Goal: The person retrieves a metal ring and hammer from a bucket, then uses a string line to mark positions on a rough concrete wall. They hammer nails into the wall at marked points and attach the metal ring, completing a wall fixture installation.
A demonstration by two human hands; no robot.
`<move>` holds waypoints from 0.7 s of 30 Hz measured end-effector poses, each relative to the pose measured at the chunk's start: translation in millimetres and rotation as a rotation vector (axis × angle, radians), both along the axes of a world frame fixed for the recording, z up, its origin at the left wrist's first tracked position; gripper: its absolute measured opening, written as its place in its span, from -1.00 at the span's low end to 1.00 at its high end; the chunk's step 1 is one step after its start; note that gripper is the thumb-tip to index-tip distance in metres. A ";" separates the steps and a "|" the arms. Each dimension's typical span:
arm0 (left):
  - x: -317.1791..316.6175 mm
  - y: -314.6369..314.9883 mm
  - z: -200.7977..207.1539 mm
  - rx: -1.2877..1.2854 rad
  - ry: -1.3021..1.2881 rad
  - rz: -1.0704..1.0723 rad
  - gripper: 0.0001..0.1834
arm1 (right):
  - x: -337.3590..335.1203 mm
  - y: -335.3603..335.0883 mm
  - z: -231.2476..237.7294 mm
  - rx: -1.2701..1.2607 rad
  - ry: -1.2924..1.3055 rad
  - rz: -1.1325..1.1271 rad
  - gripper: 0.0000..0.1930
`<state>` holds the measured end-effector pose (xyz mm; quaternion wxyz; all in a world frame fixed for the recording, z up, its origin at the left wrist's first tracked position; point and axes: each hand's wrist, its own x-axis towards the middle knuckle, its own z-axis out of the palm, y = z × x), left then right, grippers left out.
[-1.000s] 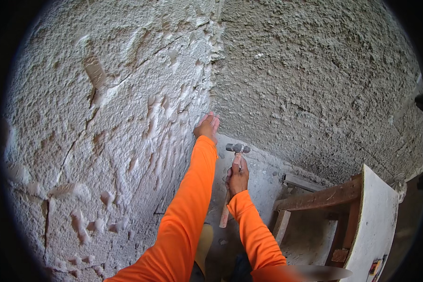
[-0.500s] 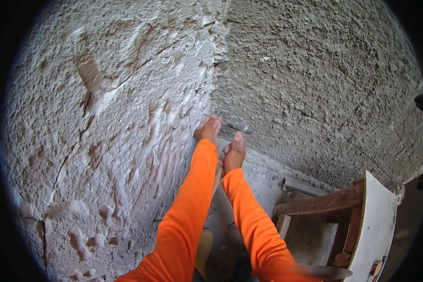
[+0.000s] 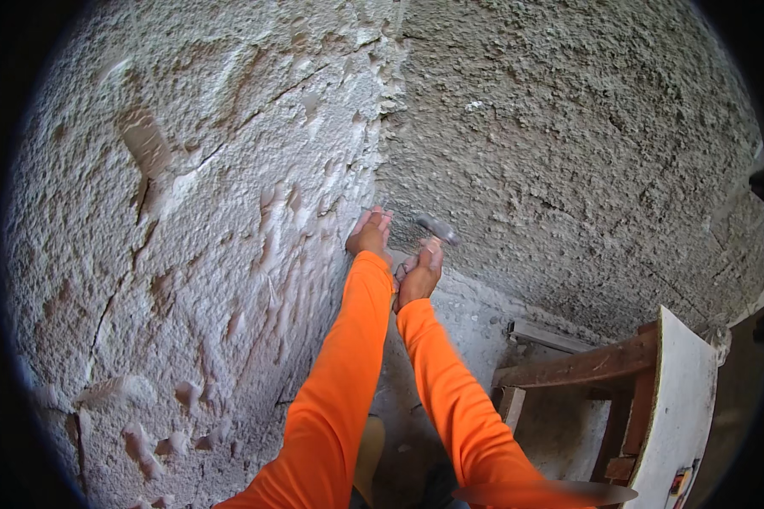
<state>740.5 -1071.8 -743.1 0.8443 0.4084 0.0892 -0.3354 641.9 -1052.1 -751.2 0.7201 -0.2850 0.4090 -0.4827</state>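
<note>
In the corner where two rough walls meet, my left hand (image 3: pixel 371 232) is raised against the plaster. Its fingers are pinched near a thin nail-like rod, mostly hidden by the fingertips. Just right of it, my right hand (image 3: pixel 419 276) is wrapped round the handle of a hammer. The grey metal hammer head (image 3: pixel 437 229) stands above that fist, close to the right wall and a short way from my left fingers. My hand and sleeve cover most of the handle.
A pale, pitted wall (image 3: pixel 195 280) with cracks rises on the left. The darker, coarse wall (image 3: pixel 569 153) is on the right. At lower right stands a wooden frame (image 3: pixel 581 366) with a white board (image 3: pixel 672 407). A strip of wood (image 3: pixel 552 338) lies by the wall base.
The hammer, blurred before, is now sharper and its head is tilted differently. The wooden handle end seen below my right hand is now hidden. My left hand stays nearly in place.
</note>
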 end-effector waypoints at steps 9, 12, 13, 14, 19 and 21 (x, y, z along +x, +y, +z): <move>3.3 -5.3 -4.9 -0.066 0.036 0.042 -0.39 | 18.0 -7.0 -42.4 -0.262 0.085 0.025 -0.72; 3.4 -5.0 -5.5 -0.049 0.033 0.029 -0.38 | 18.8 -8.9 -46.9 -0.289 0.132 0.024 -0.70; 3.5 -4.9 -5.3 -0.063 0.036 0.034 -0.37 | 17.8 -8.4 -45.7 -0.181 0.171 -0.002 -0.68; 3.6 -4.6 -5.1 -0.078 0.041 0.031 -0.37 | 17.7 -7.2 -43.4 -0.314 0.144 0.022 -0.71; 1.8 -3.6 -2.4 -0.081 0.042 0.037 -0.36 | 15.3 3.9 -25.1 -0.240 0.092 0.038 -0.73; 1.5 -3.6 -1.1 -0.067 0.039 0.067 -0.39 | 14.9 5.8 -21.1 -0.245 0.089 0.039 -0.75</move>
